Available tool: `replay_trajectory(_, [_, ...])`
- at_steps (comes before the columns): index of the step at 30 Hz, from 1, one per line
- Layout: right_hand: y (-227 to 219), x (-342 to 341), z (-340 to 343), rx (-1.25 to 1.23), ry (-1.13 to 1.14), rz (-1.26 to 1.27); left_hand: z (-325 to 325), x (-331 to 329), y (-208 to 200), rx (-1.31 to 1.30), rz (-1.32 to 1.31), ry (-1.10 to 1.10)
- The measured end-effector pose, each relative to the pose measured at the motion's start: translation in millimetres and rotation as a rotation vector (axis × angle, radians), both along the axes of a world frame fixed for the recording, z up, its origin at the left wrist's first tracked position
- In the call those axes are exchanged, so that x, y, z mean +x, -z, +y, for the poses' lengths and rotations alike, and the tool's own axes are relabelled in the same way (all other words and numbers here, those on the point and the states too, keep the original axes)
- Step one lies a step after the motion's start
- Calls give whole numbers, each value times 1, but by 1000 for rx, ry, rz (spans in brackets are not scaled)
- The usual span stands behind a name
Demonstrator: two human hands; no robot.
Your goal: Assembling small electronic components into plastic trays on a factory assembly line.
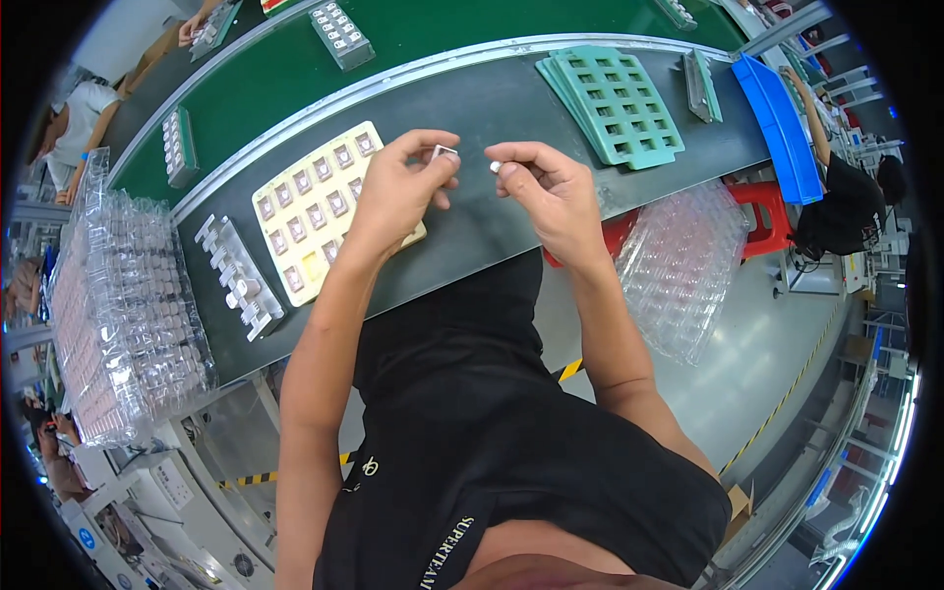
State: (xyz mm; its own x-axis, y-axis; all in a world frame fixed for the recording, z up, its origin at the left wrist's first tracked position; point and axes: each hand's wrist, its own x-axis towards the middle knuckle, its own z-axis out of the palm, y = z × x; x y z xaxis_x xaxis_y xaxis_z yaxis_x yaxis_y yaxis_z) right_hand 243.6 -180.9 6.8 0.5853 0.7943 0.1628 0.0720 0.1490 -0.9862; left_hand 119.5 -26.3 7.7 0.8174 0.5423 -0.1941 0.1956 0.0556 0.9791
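Note:
Pinched in the fingers of my left hand [401, 192] is a small white square part [443, 152] with a darker face. My right hand [556, 195] grips a tiny white piece [496, 167] between thumb and forefinger. The two hands are a short gap apart above the dark worktable [472, 231]. Beside and partly behind my left hand lies a cream tray [292, 258], with small square parts in most of its visible pockets; one pocket shows bare yellow. Left of that tray stands a grey slotted fixture [239, 277] holding a few white pieces.
Stacked green trays [639, 154] lie at the right, near a grey-green fixture [700, 87] and a blue bin [787, 147]. Clear plastic trays [133, 324] pile up at left; more [683, 265] rest on a red stool [767, 218]. A green conveyor [265, 84] carries loaded fixtures. Other people work nearby.

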Motion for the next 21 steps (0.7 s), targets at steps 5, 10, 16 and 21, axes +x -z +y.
replay_trajectory(5, [-7,-7,13,-17,-14,-24,4,-28,-1,-482,-310,-134])
replay_trajectory(10, [-11,-14,20,-31,-48,-20,3,-45,3,-519,-373,-114])
replay_trajectory(16, [-31,-32,27,-42,-61,-207,-5,-55,8,-497,-493,-97])
replay_trajectory(21, [-43,-38,35,-83,-117,-517,-7,-62,11,-402,-527,-96])
